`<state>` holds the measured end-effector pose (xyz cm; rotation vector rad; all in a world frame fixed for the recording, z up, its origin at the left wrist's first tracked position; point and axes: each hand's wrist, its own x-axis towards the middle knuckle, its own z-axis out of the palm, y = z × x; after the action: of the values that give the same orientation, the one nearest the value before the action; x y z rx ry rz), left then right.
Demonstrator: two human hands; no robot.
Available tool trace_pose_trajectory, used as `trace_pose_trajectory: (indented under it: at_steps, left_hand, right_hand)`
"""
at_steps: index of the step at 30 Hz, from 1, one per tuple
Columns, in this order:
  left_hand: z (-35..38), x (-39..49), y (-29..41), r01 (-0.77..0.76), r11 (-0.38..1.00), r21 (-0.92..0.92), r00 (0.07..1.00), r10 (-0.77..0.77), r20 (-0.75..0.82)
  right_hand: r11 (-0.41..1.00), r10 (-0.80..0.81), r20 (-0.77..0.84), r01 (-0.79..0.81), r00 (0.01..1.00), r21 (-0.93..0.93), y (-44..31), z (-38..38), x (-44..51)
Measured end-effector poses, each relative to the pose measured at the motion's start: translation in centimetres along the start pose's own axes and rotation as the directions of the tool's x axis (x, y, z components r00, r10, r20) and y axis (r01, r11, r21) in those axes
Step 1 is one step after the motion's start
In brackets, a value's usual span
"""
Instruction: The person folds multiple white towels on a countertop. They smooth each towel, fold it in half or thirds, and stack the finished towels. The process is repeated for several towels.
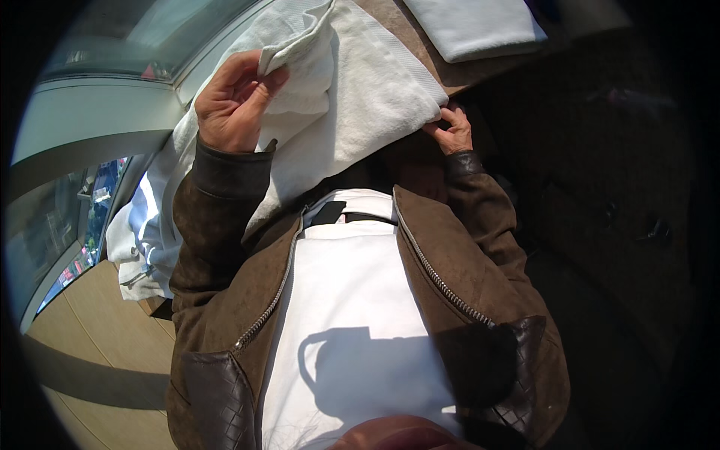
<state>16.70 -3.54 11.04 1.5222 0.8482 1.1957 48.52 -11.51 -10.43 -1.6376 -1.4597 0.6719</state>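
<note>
A large white terry towel [371, 107] spreads across the brown surface in front of me. My left hand [236, 104] pinches one edge of it between thumb and fingers, and that edge is raised into a fold. At the towel's right corner, my right hand [453, 129] grips the hem near the surface's front edge. Some cloth hangs down on the left past my sleeve. Part of the towel's far side runs out of the picture at the top.
Beyond the towel lies a folded white towel [478, 28] on the brown tabletop [461, 76]. Window frames [90, 107] rise close on the left. More white cloth [140, 236] is heaped at lower left, above a tan floor [107, 315]. Deep shadow covers the right side.
</note>
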Motion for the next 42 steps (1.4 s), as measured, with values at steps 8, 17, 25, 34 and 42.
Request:
trace_pose_trajectory:
  at_steps: [8,17,25,34,42]
  left_hand:
    - [0.5,-0.6,-0.6,-0.138,0.964,0.229,0.99,0.132,0.042]
    - [3.1,0.5,0.7,-0.561,0.721,0.407,0.807,0.366,0.463]
    - [5.2,-2.2,0.1,-0.582,0.718,0.382,0.691,0.189,0.698]
    - [5.4,-3.2,0.6,-0.61,0.643,0.463,0.698,0.16,0.698]
    - [5.4,-3.7,-0.6,-0.6,0.651,0.466,0.627,0.02,0.779]
  right_hand:
    - [0.954,0.046,0.291,-0.128,0.956,0.271,-5.9,-3.8,-2.7]
    - [0.973,-0.013,0.336,-0.065,0.942,0.221,-11.4,-5.4,-2.8]
    - [0.614,0.112,0.415,-0.391,0.903,0.686,-18.0,-2.9,-0.7]
    - [0.347,0.222,0.575,-0.615,0.788,0.708,-17.7,-1.6,0.5]
    - [0.933,0.075,0.245,-0.155,0.967,0.326,-19.7,-1.0,-0.2]
